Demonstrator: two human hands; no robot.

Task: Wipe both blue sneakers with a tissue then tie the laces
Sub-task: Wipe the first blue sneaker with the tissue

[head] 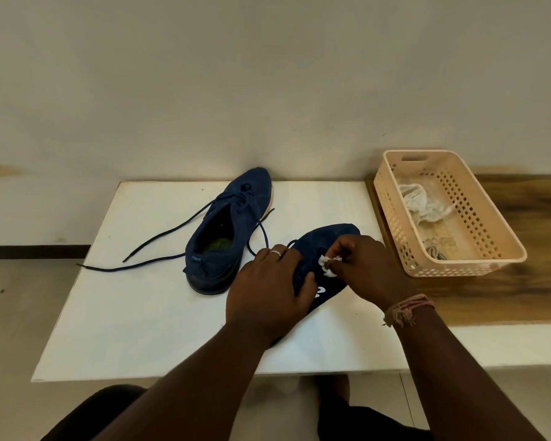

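Note:
Two blue sneakers lie on a white table (140, 313). The far sneaker (226, 230) stands upright with its toe toward the wall, and its untied laces (159, 243) trail out to the left. The near sneaker (326, 246) lies under both my hands, toe pointing to the back right. My left hand (268, 291) grips its heel and collar, hiding most of that end. My right hand (366, 268) pinches a small crumpled white tissue (328, 264) against the sneaker's lace area.
A peach plastic basket (458, 262) sits on a wooden surface (506, 291) to the right of the table, holding crumpled white tissue (423, 205) and a small grey-white bundle (438, 248). A pale wall rises right behind the table. My knees show below the front edge.

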